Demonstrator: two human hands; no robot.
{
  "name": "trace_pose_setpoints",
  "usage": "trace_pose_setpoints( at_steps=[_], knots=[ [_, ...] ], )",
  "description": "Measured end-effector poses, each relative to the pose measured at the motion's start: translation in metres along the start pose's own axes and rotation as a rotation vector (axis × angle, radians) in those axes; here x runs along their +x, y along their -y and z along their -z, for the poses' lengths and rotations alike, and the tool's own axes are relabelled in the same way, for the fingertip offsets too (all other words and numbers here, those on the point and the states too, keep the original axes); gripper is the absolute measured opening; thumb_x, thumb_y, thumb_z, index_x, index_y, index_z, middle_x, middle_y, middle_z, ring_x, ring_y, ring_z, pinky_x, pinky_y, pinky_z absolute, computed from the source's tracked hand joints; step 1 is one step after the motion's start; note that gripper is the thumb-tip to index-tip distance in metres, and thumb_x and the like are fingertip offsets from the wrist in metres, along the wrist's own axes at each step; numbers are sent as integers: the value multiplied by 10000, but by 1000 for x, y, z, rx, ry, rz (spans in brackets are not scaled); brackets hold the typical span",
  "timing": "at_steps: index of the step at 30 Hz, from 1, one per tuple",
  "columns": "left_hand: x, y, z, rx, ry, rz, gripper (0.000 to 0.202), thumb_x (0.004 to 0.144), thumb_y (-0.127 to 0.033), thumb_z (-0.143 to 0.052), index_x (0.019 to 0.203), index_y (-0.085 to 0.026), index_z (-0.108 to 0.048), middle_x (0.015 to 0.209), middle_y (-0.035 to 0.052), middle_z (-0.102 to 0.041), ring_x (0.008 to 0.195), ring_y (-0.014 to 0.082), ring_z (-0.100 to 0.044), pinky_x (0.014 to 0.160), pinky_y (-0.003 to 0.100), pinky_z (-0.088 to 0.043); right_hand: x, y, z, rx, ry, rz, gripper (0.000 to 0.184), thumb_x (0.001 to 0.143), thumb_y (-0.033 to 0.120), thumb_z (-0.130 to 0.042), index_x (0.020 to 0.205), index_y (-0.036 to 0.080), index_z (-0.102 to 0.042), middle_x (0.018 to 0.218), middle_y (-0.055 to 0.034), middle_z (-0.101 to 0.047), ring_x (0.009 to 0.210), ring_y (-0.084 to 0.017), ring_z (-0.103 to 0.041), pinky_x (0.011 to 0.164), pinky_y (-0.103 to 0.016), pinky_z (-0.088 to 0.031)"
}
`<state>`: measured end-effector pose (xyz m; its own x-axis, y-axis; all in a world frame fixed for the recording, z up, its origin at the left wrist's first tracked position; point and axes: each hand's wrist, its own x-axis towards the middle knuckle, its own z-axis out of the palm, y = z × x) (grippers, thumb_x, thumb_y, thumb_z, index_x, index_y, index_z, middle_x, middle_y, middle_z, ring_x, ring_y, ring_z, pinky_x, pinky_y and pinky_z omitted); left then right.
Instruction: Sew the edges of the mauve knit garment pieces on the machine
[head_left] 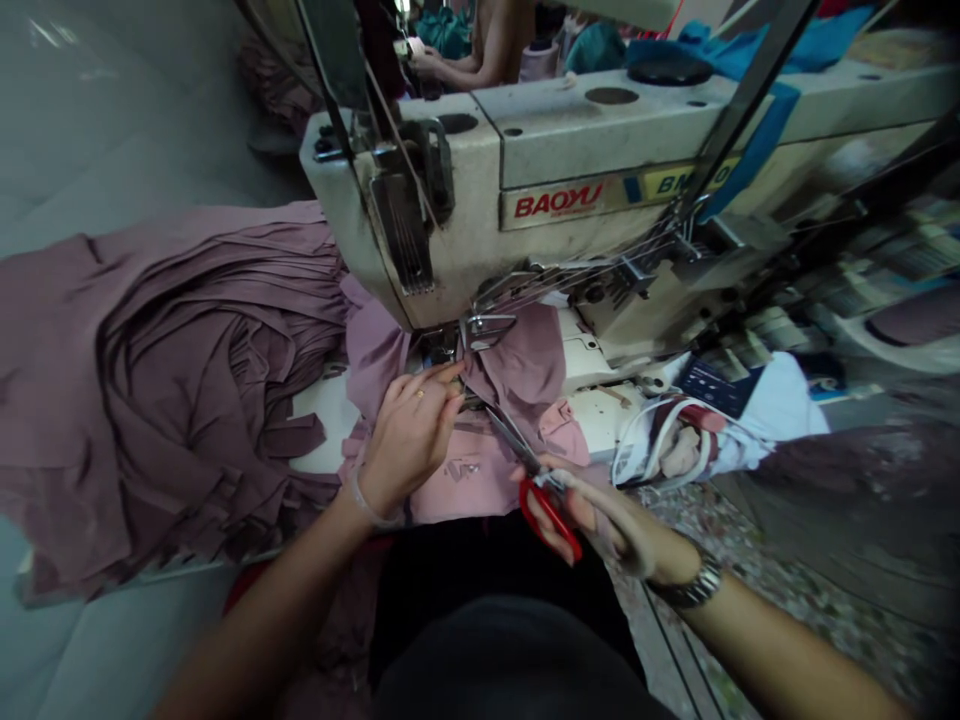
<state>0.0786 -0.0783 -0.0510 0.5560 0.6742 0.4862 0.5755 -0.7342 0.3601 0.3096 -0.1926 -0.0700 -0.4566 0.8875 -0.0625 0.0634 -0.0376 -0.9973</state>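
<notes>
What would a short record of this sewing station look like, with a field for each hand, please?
Machine: BAOYU industrial sewing machine
Left hand: resting on pink fabric, close under the machine
Right hand: holding red-handled scissors, blades pointing toward the machine
Beside: pile of mauve fabric strips
Background: co-worker's arm

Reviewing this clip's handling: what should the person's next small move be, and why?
Probably a small snip with the red-handled scissors in the right hand: their blades already point at the pink fabric just below the sewing machine, while the left hand presses that fabric down.
</notes>
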Motion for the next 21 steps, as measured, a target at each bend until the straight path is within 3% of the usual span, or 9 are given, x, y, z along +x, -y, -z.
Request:
trace_pose_setpoints(
  at_steps=[3,8,14,21],
  knots=[
    [-1,-1,0,-37,-90,23,36,942,-150,-490,933,-172,-517,1167,110,-611,1108,213,-565,921,385,-437,17,-22,-14,312,56,-61,633,933,639,-318,1326,157,-432,644,23,-501,492,-101,-485,497,-229,-453],
    [-4,-2,-1,-114,-190,47,29,914,-139,-527,914,-155,-551,1048,98,-545,1021,195,-549,878,344,-475,34,-41,-31,554,33,-103,603,910,662,-366,1275,188,-439,709,25,-487,488,-85,-469,472,-225,-416],
    [-4,-3,0,-104,-210,48,47,919,-133,-512,908,-165,-545,1003,76,-507,960,178,-524,846,329,-478,50,-32,-36,660,27,-85,527,894,642,-419,1213,224,-453,772,10,-486,534,-105,-479,473,-245,-408],
    [-7,-2,-2,-111,-197,60,56,930,-135,-495,935,-170,-539,1031,80,-499,982,174,-516,872,337,-472,56,-30,-39,634,12,-86,580,867,693,-405,1164,199,-475,725,15,-477,494,-101,-443,471,-257,-406]
  ],
)
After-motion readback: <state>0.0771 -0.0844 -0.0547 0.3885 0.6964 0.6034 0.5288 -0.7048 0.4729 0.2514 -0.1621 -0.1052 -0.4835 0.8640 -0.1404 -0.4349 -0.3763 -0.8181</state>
